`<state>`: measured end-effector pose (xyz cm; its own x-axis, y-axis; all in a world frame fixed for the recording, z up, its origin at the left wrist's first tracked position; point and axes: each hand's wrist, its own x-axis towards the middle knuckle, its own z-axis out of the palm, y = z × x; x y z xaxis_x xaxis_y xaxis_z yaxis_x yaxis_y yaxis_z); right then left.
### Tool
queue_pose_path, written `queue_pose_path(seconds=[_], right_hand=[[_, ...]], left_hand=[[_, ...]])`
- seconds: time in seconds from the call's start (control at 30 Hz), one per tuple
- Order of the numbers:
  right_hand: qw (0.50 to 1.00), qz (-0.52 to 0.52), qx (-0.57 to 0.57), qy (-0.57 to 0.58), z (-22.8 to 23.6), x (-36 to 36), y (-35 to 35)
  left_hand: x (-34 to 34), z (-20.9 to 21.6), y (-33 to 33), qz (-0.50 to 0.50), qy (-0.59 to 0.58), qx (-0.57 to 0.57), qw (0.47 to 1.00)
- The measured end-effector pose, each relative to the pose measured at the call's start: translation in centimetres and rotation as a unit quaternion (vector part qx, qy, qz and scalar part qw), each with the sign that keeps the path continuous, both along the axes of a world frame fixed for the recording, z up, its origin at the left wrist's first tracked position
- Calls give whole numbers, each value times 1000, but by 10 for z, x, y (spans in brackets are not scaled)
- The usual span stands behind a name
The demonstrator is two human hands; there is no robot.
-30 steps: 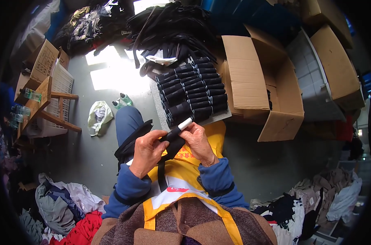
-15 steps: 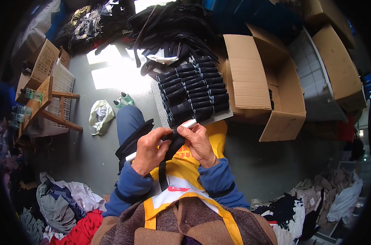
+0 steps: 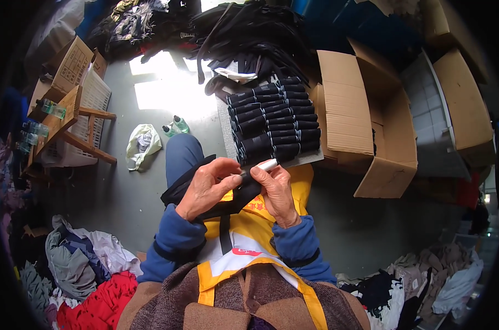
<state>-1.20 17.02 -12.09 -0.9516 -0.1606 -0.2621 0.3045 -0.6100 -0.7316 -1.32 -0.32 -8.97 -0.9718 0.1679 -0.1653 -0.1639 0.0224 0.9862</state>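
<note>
**Two hands work on a black strap above the lap**

The left hand [image 3: 208,187] and the right hand [image 3: 277,192] are close together in front of the person's body, above a yellow apron [image 3: 244,231]. Between them they hold a black strap [image 3: 227,201], a flat band of soft, matte fabric. It bends around under the hands and one narrow end hangs straight down over the apron. The left hand is curled, with thumb and fingers pinched on the strap. The right hand is closed narrowly around a small white cylinder [image 3: 266,165], smooth and pale, that sticks out above its fingertips; what this object is, I cannot tell.

Just beyond the hands lies a grey board [image 3: 310,159] with a pile of folded black straps [image 3: 274,124], placed in neat rows, each roll long and a little shiny at the edges. Behind it there is a loose heap of black bands [image 3: 249,33], tangled. To the right stands an open cardboard box [image 3: 370,121], brown and stiff, with its flaps spread. On the grey floor at the left are a crumpled white bag [image 3: 142,143], two small green bottles [image 3: 175,126] and a wooden stool [image 3: 68,124]. Mixed clothes [image 3: 79,275], soft and wrinkled, lie at the lower left.
</note>
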Motion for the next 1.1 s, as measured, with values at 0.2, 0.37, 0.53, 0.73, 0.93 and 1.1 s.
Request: queue_pose_path(seconds=[0.2, 0.37, 0.53, 0.73, 0.93, 1.1], right_hand=[[998, -10, 50, 32, 1, 5, -5], [996, -15, 77, 30, -1, 1, -3], [983, -5, 167, 71, -8, 1, -3], [983, -108, 134, 60, -6, 2, -5], [968, -197, 141, 64, -2, 1, -7], [968, -193, 141, 72, 3, 4, -12]], left_hand=[[-5, -2, -2, -146, -32, 0, 989], [-1, -6, -6, -130, -41, -15, 991], [2, -10, -6, -123, 10, -100, 987], [7, -3, 7, 46, 288, -361, 886], [11, -15, 10, 56, 16, -100, 993], [-1, -16, 29, 73, -240, 335, 908]])
